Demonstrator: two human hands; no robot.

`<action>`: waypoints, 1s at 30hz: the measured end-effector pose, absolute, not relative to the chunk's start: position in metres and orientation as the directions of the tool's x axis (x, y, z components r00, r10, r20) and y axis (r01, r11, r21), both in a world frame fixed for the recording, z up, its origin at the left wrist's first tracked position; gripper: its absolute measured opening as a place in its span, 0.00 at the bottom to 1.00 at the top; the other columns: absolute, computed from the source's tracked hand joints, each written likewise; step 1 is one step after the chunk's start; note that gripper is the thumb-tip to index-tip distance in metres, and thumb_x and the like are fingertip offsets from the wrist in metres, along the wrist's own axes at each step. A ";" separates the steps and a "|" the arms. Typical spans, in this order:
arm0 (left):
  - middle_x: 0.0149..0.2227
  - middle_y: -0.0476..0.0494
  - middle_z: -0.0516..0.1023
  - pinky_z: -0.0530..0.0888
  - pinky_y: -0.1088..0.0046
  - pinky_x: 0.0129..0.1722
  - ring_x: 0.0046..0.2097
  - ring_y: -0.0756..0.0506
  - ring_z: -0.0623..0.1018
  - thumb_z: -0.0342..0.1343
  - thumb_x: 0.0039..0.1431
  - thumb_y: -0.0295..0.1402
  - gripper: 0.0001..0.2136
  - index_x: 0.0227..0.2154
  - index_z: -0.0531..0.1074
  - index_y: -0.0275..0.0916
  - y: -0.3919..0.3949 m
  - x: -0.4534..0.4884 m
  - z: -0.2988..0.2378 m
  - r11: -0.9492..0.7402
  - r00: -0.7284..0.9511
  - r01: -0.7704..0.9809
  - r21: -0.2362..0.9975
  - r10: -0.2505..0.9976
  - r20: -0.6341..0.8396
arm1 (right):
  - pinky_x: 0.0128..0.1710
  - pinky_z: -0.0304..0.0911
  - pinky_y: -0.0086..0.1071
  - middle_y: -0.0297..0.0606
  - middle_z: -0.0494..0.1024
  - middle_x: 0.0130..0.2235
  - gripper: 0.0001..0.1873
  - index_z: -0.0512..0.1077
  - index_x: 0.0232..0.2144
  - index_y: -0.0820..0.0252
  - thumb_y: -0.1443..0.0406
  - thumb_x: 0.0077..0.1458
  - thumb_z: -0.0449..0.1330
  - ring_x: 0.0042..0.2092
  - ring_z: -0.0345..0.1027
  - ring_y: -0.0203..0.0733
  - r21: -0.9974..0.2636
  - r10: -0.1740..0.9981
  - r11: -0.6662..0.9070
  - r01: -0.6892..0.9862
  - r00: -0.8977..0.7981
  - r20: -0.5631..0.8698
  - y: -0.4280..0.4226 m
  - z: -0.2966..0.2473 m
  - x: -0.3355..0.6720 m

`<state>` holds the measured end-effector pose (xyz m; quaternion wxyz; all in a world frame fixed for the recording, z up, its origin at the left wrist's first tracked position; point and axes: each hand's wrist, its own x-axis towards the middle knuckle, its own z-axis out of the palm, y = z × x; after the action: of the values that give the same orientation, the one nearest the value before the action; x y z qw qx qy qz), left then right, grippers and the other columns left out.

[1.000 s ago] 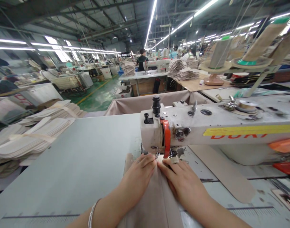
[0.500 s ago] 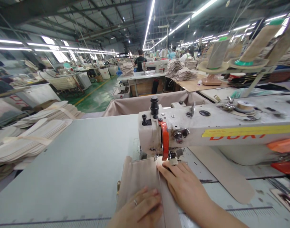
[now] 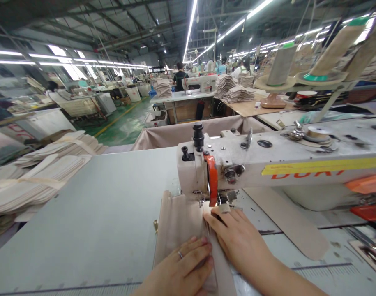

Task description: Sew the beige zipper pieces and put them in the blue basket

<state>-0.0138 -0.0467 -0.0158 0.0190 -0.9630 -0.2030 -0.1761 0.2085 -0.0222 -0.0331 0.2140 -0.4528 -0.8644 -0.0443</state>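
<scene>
In the head view, a person's two bare hands are working at a white sewing machine (image 3: 188,174) on a pale table (image 3: 114,205). Beige fabric (image 3: 175,228) is lying at lower centre, its far end reaching the needle area beneath an orange guard (image 3: 212,176). Its long axis is running roughly up and down the frame, towards the bottom edge. The left hand (image 3: 188,265), bottom centre, is lying palm down on the fabric, fingers nearly together and gently bent. The right hand (image 3: 241,240), lower right of centre, is resting its fingertips at the fabric near the needle area, fingers close together; whether they are pinching it, I cannot tell. A flat beige piece (image 3: 292,226) is slanting towards the lower right, rounded end nearest.
</scene>
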 end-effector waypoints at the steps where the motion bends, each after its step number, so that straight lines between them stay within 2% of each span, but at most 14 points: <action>1: 0.51 0.36 0.75 0.69 0.66 0.60 0.57 0.41 0.72 0.54 0.65 0.40 0.17 0.49 0.72 0.33 -0.047 -0.013 -0.016 -0.909 0.843 0.413 0.060 0.406 0.353 | 0.47 0.58 0.46 0.43 0.71 0.50 0.23 0.67 0.55 0.56 0.73 0.57 0.56 0.45 0.64 0.50 -0.118 0.763 0.587 0.801 -0.498 0.412 -0.022 -0.033 0.208; 4: 0.43 0.41 0.78 0.68 0.73 0.60 0.54 0.46 0.75 0.54 0.65 0.31 0.07 0.43 0.74 0.35 -0.050 -0.009 -0.015 -0.904 0.769 0.409 0.125 0.415 0.485 | 0.47 0.58 0.45 0.42 0.71 0.50 0.22 0.67 0.54 0.56 0.74 0.57 0.56 0.46 0.63 0.50 -0.129 0.760 0.589 0.797 -0.493 0.423 -0.022 -0.032 0.208; 6: 0.39 0.45 0.79 0.67 0.75 0.61 0.52 0.50 0.76 0.51 0.67 0.26 0.06 0.40 0.74 0.36 -0.052 -0.008 -0.016 -0.911 0.741 0.387 0.144 0.400 0.539 | 0.47 0.58 0.45 0.43 0.71 0.50 0.22 0.67 0.54 0.57 0.74 0.57 0.57 0.46 0.63 0.50 -0.138 0.763 0.590 0.795 -0.494 0.417 -0.022 -0.031 0.208; 12: 0.34 0.53 0.82 0.62 0.74 0.64 0.47 0.52 0.80 0.50 0.69 0.29 0.09 0.36 0.75 0.41 -0.050 -0.003 -0.021 -0.903 0.677 0.406 0.144 0.403 0.616 | 0.48 0.58 0.47 0.43 0.71 0.50 0.23 0.66 0.55 0.56 0.73 0.58 0.56 0.47 0.63 0.51 -0.144 0.784 0.574 0.806 -0.491 0.381 -0.023 -0.031 0.209; 17: 0.40 0.49 0.82 0.64 0.73 0.63 0.49 0.51 0.79 0.48 0.68 0.27 0.10 0.40 0.75 0.39 -0.042 -0.007 -0.017 -0.905 0.732 0.400 0.144 0.410 0.545 | 0.48 0.58 0.47 0.44 0.71 0.49 0.22 0.66 0.55 0.57 0.72 0.59 0.56 0.47 0.63 0.51 -0.145 0.783 0.576 0.804 -0.493 0.378 -0.023 -0.033 0.209; 23: 0.48 0.44 0.79 0.64 0.68 0.64 0.54 0.48 0.75 0.45 0.67 0.25 0.13 0.47 0.72 0.37 -0.034 -0.010 0.001 -0.866 0.796 0.434 0.250 0.498 0.344 | 0.48 0.57 0.47 0.44 0.71 0.50 0.20 0.66 0.55 0.58 0.72 0.60 0.56 0.48 0.63 0.52 -0.142 0.773 0.591 0.794 -0.506 0.382 -0.023 -0.032 0.209; 30: 0.50 0.42 0.77 0.62 0.65 0.66 0.58 0.47 0.72 0.44 0.65 0.22 0.15 0.49 0.71 0.35 -0.023 -0.010 0.002 -0.847 0.797 0.469 0.250 0.528 0.293 | 0.47 0.60 0.45 0.45 0.70 0.51 0.20 0.64 0.57 0.60 0.70 0.62 0.54 0.48 0.63 0.51 -0.153 0.763 0.611 0.777 -0.526 0.377 -0.022 -0.034 0.211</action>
<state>-0.0101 -0.0226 0.0018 -0.0827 -0.9443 -0.2639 -0.1784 0.2110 -0.0223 -0.0337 0.2073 -0.4407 -0.8732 -0.0170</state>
